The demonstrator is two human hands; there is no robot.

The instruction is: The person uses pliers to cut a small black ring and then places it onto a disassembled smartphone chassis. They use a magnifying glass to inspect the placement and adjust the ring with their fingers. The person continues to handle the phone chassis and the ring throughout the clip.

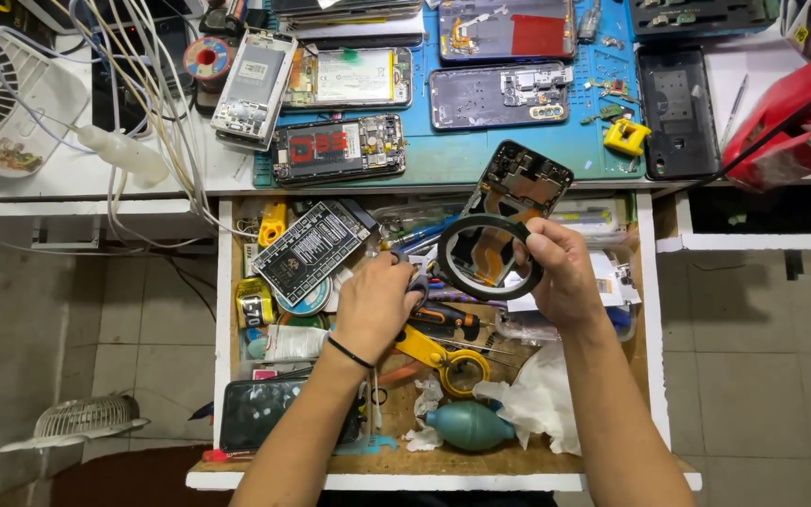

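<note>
Black tape in a wide roll (488,255) is held up over the open, cluttered drawer (654,310), pinched at its right rim by the right hand (560,268), whose fingers are closed on it along with an opened phone frame (518,183) behind. The left hand (377,305) is curled around scissors (417,282) just at the roll's left edge. This looks like cutting a strip; next, a free tape end would need pulling out between the blades. Smaller still, a teal air blower bulb (466,424) lies below.
</note>
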